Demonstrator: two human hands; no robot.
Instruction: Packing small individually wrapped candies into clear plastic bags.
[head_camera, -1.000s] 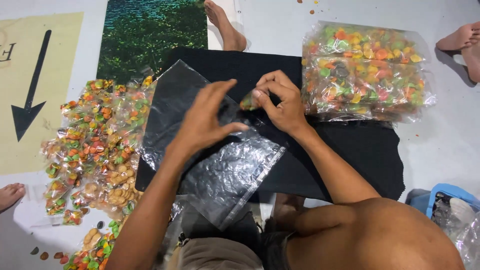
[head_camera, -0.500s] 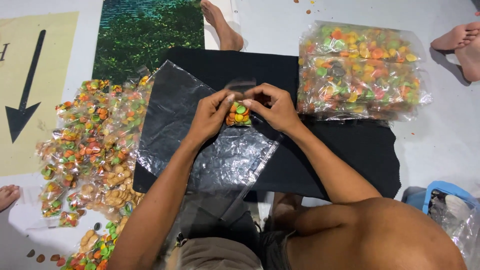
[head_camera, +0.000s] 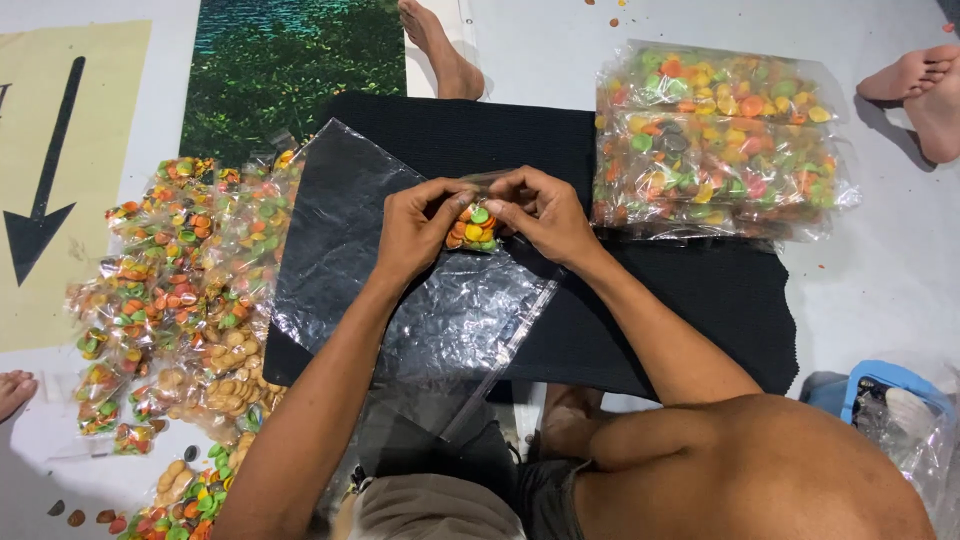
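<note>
A tiny clear bag is full of round candies, orange, green and yellow. It is held up between the two hands, over the middle of a big clear plastic bag. The big bag lies flat and crinkly on a black mat, tilted like a diamond

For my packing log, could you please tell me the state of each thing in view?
Small packet: filled, pinched by both hands.
Left hand: gripping the packet.
Right hand: gripping the packet.
Large clear bag: empty, flat.
Big bag of sweets: full.
Pile of small packets: filled, heaped.
</note>
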